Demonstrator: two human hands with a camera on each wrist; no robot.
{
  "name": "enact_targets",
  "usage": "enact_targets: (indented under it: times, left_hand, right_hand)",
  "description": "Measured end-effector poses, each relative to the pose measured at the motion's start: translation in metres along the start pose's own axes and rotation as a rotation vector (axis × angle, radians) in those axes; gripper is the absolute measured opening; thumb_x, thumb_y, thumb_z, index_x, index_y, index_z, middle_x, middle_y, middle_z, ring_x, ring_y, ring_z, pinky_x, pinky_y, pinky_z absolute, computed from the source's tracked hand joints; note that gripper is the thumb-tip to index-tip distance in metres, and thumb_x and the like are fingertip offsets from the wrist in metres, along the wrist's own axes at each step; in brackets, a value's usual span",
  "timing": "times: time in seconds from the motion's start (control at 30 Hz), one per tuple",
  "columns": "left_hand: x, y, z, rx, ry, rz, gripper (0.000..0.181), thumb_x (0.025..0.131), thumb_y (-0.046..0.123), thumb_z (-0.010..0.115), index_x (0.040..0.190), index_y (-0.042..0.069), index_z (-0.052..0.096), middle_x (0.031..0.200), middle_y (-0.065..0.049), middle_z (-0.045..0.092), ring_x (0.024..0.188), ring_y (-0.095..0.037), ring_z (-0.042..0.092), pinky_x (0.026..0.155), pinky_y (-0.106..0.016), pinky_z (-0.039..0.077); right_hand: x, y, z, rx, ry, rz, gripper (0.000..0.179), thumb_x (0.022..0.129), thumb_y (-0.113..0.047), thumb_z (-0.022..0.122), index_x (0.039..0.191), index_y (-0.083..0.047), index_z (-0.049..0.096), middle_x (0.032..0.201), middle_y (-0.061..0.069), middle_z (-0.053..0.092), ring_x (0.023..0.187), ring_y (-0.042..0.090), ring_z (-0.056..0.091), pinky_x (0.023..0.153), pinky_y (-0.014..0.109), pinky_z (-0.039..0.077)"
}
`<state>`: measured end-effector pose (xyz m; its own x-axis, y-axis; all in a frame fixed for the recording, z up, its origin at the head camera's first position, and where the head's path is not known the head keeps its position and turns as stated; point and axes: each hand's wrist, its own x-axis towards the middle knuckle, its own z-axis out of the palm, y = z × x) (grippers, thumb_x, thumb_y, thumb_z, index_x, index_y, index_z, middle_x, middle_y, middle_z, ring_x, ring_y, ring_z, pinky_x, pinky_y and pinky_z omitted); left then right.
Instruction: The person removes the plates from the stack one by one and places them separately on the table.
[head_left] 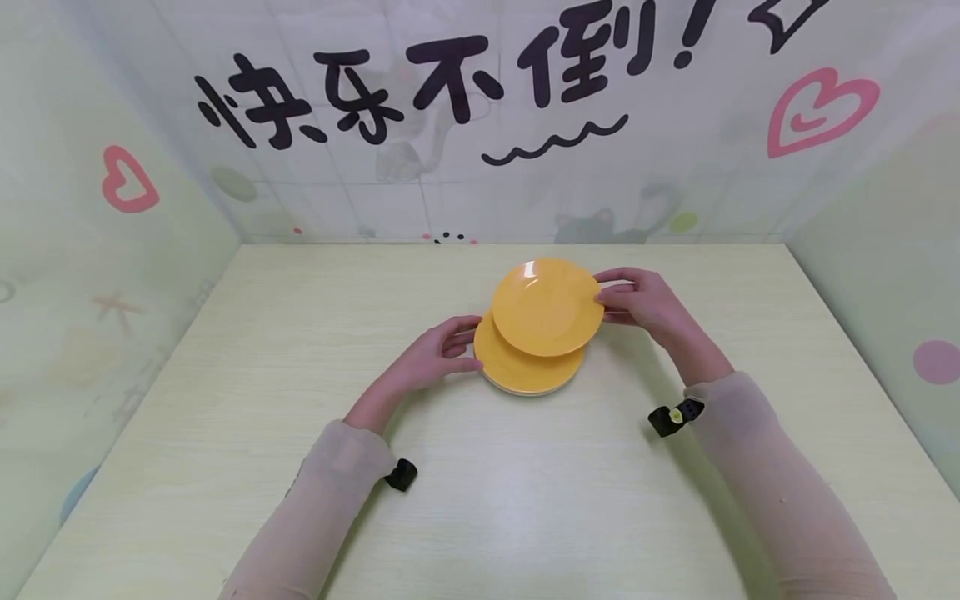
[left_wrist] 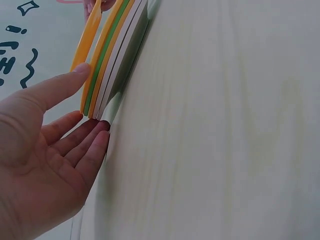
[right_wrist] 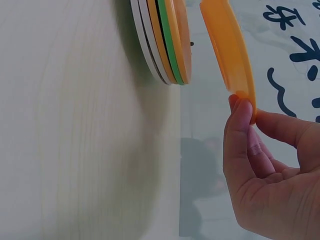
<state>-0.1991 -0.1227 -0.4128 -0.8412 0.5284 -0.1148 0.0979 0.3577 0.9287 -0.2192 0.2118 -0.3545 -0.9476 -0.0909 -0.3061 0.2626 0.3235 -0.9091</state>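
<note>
So, closest in: two pale sleeves (head_left: 776, 500), small black gadget (head_left: 402, 475) at each wrist. Left hand (head_left: 431, 357) sits at 9 o'clock of the plate stack (head_left: 525, 372), spread wide, thumb on the top rim, fingertips at the lower edge. Stack's down on the desk (head_left: 487, 508); side-on it reads yellow, green, yellow, white, white, top to bottom. Right hand (head_left: 642, 303) is a bit farther out, holding a loose yellow plate (head_left: 548, 308) at its 3 o'clock rim, pinched between thumb and fingers. That plate hangs above the stack, shifted toward 1 o'clock; right wrist view shows a clear gap between them. Behind the desk: back wall (head_left: 337, 204) with black lettering (head_left: 453, 62) around 12 o'clock, a pink heart (head_left: 780, 117) at 2 o'clock, plus a second heart (head_left: 112, 183) on the left wall (head_left: 67, 292) at 10 o'clock.
</note>
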Motion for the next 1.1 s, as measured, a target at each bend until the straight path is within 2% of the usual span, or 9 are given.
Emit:
enact_targets:
  times: [0.3, 0.63, 0.73, 1.1]
  left_hand:
    - [0.000, 0.000, 0.000, -0.006, -0.003, 0.003, 0.070, 0.091, 0.008, 0.072, 0.151, 0.003, 0.036, 0.157, -0.015, 0.041, 0.145, -0.031, 0.043, 0.119, -0.041, 0.041]
    - [-0.001, 0.001, 0.000, -0.008, -0.001, 0.002, 0.070, 0.091, 0.008, 0.072, 0.151, 0.004, 0.036, 0.157, -0.015, 0.041, 0.145, -0.031, 0.042, 0.119, -0.042, 0.040]
    - [-0.001, 0.000, 0.000, -0.008, -0.001, 0.000, 0.071, 0.091, 0.008, 0.072, 0.151, 0.004, 0.036, 0.157, -0.015, 0.041, 0.145, -0.031, 0.043, 0.119, -0.042, 0.040]
    - [0.000, 0.000, 0.001, -0.007, 0.007, -0.016, 0.071, 0.091, 0.008, 0.072, 0.151, 0.004, 0.036, 0.157, -0.015, 0.041, 0.145, -0.030, 0.042, 0.119, -0.041, 0.040]
  right_hand:
    - [0.002, -0.001, -0.005, -0.008, 0.035, 0.003, 0.049, 0.098, -0.019, 0.063, 0.143, -0.004, 0.048, 0.115, 0.006, 0.069, 0.080, 0.003, 0.070, 0.082, 0.021, 0.062]
    - [0.004, -0.003, -0.010, 0.105, 0.053, -0.039, 0.052, 0.097, -0.013, 0.064, 0.143, 0.002, 0.046, 0.084, -0.016, 0.070, 0.074, 0.001, 0.070, 0.076, 0.019, 0.062]
    - [0.004, -0.002, -0.012, 0.136, 0.056, -0.045, 0.053, 0.097, -0.012, 0.064, 0.144, 0.002, 0.045, 0.081, -0.016, 0.070, 0.073, 0.001, 0.070, 0.073, 0.018, 0.062]
    - [0.005, 0.000, -0.018, 0.158, 0.093, -0.052, 0.054, 0.097, -0.014, 0.064, 0.144, 0.002, 0.043, 0.080, -0.018, 0.070, 0.071, 0.001, 0.071, 0.078, 0.022, 0.063]
